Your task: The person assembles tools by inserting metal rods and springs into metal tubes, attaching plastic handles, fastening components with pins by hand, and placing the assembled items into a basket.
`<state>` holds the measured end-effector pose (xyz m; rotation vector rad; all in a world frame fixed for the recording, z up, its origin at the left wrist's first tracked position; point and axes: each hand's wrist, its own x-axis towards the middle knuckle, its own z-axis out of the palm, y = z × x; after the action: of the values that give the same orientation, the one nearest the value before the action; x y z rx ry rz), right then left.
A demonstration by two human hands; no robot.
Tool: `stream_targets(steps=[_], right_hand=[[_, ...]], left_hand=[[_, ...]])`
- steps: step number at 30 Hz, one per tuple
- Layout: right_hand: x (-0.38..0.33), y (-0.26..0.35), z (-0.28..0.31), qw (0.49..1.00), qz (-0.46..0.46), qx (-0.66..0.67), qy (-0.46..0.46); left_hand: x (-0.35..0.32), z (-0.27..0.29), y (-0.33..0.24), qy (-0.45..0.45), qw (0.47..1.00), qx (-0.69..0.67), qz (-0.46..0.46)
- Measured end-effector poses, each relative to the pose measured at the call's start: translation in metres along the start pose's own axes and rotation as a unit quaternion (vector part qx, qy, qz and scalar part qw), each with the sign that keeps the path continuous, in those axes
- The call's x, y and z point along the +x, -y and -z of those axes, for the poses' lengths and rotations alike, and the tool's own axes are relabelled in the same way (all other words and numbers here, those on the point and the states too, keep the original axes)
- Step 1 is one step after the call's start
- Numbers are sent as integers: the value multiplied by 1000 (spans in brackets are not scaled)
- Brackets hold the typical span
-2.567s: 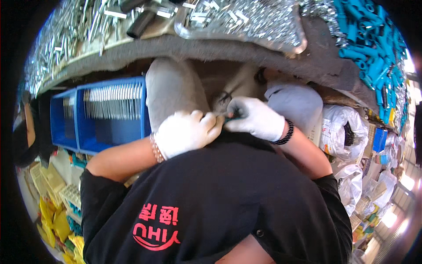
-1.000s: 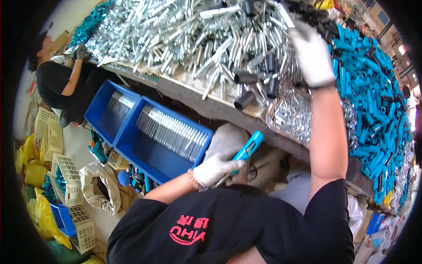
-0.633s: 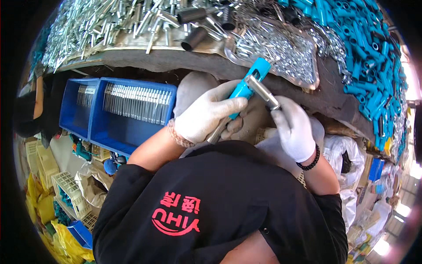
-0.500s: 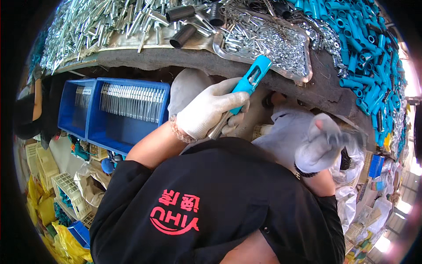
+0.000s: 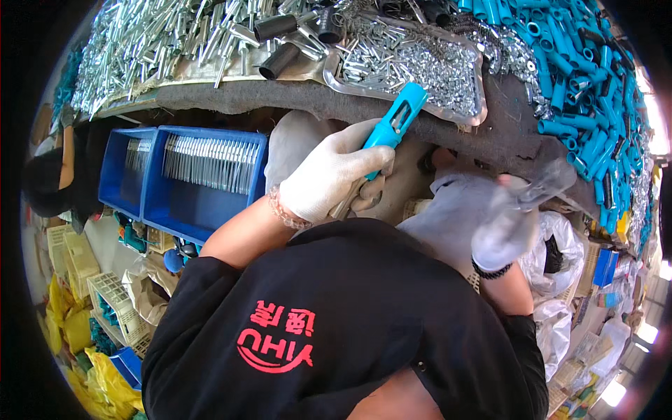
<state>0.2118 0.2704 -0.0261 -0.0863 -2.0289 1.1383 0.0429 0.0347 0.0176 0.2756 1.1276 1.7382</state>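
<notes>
My left hand (image 5: 343,164), in a white knit glove, is closed around a teal plastic tube (image 5: 399,119) with a long slot in its side. The tube tilts up toward the bench edge, its open end clear of my fingers. A thin metal piece (image 5: 343,208) sticks out below the same hand. My right hand (image 5: 507,234), gloved too, is smeared by motion over my right leg. From it a blurred greyish, elongated thing (image 5: 549,185) reaches toward the bench edge; its kind cannot be made out.
Metal tubes (image 5: 161,49) cover the bench's left part, with black sleeves (image 5: 280,61) near its edge. A clear tray (image 5: 413,66) holds small metal parts. Teal tubes (image 5: 581,84) are heaped right. Blue bins (image 5: 199,203) with metal rods stand left, near another person's arm (image 5: 67,154).
My right hand and the blurred thing in it have swung, the thing now pointing up toward the bench edge. My left hand keeps its hold on the teal tube, nearly still.
</notes>
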Motion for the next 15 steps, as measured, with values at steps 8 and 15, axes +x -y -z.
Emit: stream_targets(steps=[8,15], right_hand=[[23,25,-14,991,77,-107,-13],[76,-54,-3,892,10,-451,-19]], left_hand=[[7,7,0,6,1000,24,-9],[6,15,14,-54,998,35,-18]])
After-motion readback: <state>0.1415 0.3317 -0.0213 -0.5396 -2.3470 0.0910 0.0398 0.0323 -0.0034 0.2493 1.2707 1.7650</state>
